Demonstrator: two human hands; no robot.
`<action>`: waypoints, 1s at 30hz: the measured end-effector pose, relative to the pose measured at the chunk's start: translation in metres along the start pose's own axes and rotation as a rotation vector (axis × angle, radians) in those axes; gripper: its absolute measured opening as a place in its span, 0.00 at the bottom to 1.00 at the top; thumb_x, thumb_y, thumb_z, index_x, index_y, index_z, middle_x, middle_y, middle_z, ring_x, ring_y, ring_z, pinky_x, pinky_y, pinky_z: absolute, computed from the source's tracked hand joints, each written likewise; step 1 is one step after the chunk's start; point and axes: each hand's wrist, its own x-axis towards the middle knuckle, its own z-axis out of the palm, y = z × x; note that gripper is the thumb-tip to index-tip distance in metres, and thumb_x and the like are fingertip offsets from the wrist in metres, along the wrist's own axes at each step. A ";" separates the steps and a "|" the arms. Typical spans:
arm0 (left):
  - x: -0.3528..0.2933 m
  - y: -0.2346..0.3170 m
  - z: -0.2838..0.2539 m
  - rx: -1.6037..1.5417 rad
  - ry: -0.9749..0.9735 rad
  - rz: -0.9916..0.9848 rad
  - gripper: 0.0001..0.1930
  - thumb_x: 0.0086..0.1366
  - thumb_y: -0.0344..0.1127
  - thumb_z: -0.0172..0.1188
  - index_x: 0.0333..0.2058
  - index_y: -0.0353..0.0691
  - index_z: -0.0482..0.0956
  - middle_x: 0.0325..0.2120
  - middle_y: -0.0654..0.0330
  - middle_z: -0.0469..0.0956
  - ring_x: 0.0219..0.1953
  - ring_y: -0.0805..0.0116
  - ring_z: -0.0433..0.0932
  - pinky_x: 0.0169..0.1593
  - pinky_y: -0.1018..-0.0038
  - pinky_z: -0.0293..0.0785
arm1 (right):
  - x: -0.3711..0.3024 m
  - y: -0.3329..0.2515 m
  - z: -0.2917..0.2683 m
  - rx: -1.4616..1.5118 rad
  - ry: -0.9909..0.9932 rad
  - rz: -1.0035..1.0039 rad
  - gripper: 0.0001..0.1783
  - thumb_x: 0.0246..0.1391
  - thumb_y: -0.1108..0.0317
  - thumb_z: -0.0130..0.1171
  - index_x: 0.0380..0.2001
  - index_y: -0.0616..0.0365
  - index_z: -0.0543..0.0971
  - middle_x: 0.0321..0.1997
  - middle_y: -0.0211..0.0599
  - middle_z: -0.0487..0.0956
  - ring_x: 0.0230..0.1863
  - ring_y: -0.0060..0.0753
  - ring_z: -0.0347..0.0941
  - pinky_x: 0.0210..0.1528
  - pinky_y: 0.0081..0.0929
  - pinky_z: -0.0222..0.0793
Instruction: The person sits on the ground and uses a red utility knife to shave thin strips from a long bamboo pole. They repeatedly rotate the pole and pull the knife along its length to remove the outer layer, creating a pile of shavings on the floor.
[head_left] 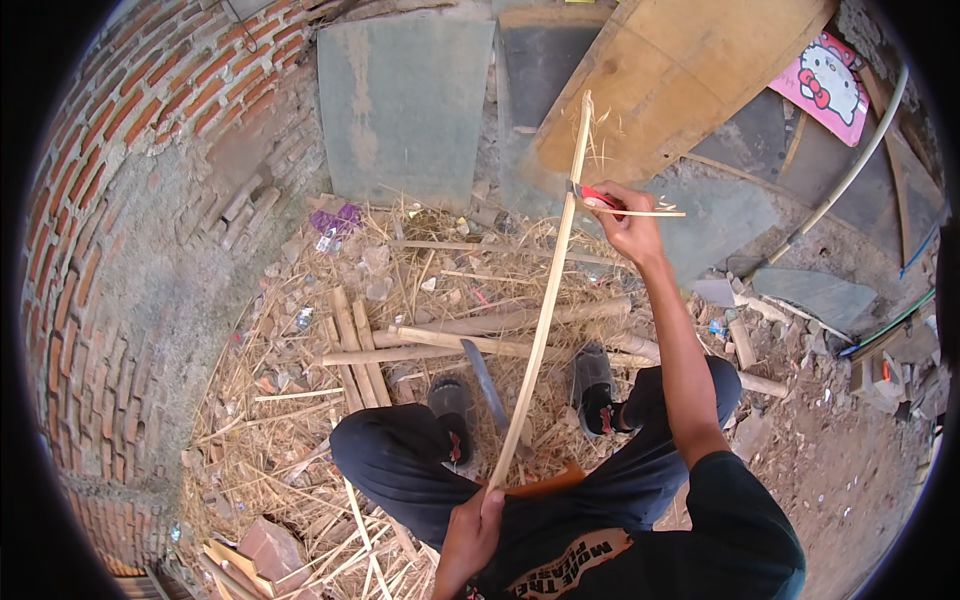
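A long pale bamboo strip [545, 310] slants up and away from my lap. My left hand [472, 532] is closed round its near end, close to my shirt. Far up the strip, my right hand [632, 228] is closed on a small red hand tool [598, 197] of a kind I cannot make out. A dark grey part of the tool meets the strip. A short thin bamboo stick [652, 213] juts rightward from the same hand. Between my shoes lies a long dark blade [484, 385], like a machete's; its handle is not plain to see.
Bamboo poles [500, 322] and split pieces [357, 350] lie among straw and rubble before me. Thin strips [360, 535] are heaped at my left. A brick wall [100, 300] rises on the left. Boards and a grey panel [405, 110] lean at the back.
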 end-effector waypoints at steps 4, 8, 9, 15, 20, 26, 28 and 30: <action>0.001 -0.001 -0.003 0.015 -0.009 -0.015 0.22 0.86 0.47 0.48 0.42 0.32 0.78 0.21 0.45 0.73 0.26 0.41 0.77 0.36 0.55 0.74 | 0.003 0.012 0.004 -0.065 0.021 0.083 0.15 0.62 0.57 0.73 0.43 0.57 0.90 0.28 0.41 0.85 0.28 0.30 0.76 0.36 0.31 0.73; -0.013 -0.010 -0.002 0.042 -0.059 -0.025 0.22 0.86 0.48 0.49 0.42 0.33 0.79 0.22 0.45 0.74 0.27 0.39 0.78 0.37 0.54 0.74 | 0.022 0.051 -0.012 -0.119 0.119 0.182 0.19 0.62 0.52 0.73 0.46 0.55 0.91 0.31 0.41 0.87 0.34 0.35 0.83 0.41 0.37 0.77; -0.015 -0.011 -0.002 0.044 -0.055 -0.040 0.22 0.86 0.48 0.49 0.42 0.33 0.79 0.22 0.44 0.74 0.27 0.39 0.78 0.37 0.54 0.74 | 0.031 0.052 -0.018 -0.135 0.119 0.198 0.20 0.62 0.50 0.72 0.47 0.55 0.91 0.32 0.41 0.88 0.36 0.36 0.84 0.42 0.39 0.78; -0.020 -0.007 -0.009 0.067 -0.076 -0.066 0.24 0.85 0.51 0.48 0.43 0.32 0.79 0.24 0.43 0.75 0.28 0.41 0.77 0.38 0.54 0.75 | 0.051 0.093 -0.037 -0.213 0.152 0.142 0.22 0.62 0.47 0.72 0.45 0.53 0.92 0.30 0.42 0.87 0.35 0.38 0.84 0.43 0.39 0.77; -0.029 -0.012 -0.010 -0.017 -0.027 -0.062 0.28 0.85 0.56 0.47 0.47 0.32 0.79 0.21 0.55 0.74 0.25 0.64 0.73 0.33 0.60 0.73 | 0.050 0.099 -0.043 -0.319 0.076 0.266 0.21 0.64 0.49 0.71 0.46 0.55 0.91 0.33 0.39 0.88 0.34 0.37 0.82 0.42 0.39 0.77; -0.014 -0.039 -0.024 0.019 -0.143 -0.123 0.24 0.85 0.50 0.50 0.41 0.32 0.80 0.22 0.50 0.77 0.27 0.58 0.79 0.37 0.60 0.76 | 0.037 0.126 -0.060 0.358 -0.171 0.488 0.22 0.73 0.46 0.62 0.45 0.56 0.86 0.26 0.23 0.77 0.19 0.20 0.65 0.24 0.25 0.61; -0.010 -0.051 -0.031 -0.031 -0.190 -0.179 0.24 0.85 0.50 0.51 0.41 0.32 0.80 0.22 0.52 0.76 0.26 0.64 0.77 0.37 0.61 0.76 | 0.031 0.124 -0.063 0.700 -0.295 0.707 0.22 0.77 0.44 0.57 0.45 0.53 0.81 0.23 0.19 0.70 0.16 0.14 0.56 0.19 0.21 0.51; -0.007 -0.056 -0.032 -0.047 -0.198 -0.184 0.24 0.85 0.49 0.51 0.40 0.32 0.81 0.21 0.53 0.75 0.26 0.66 0.75 0.36 0.61 0.75 | 0.023 0.121 -0.061 0.987 -0.303 0.797 0.23 0.79 0.41 0.52 0.45 0.50 0.76 0.22 0.16 0.63 0.15 0.11 0.48 0.17 0.18 0.43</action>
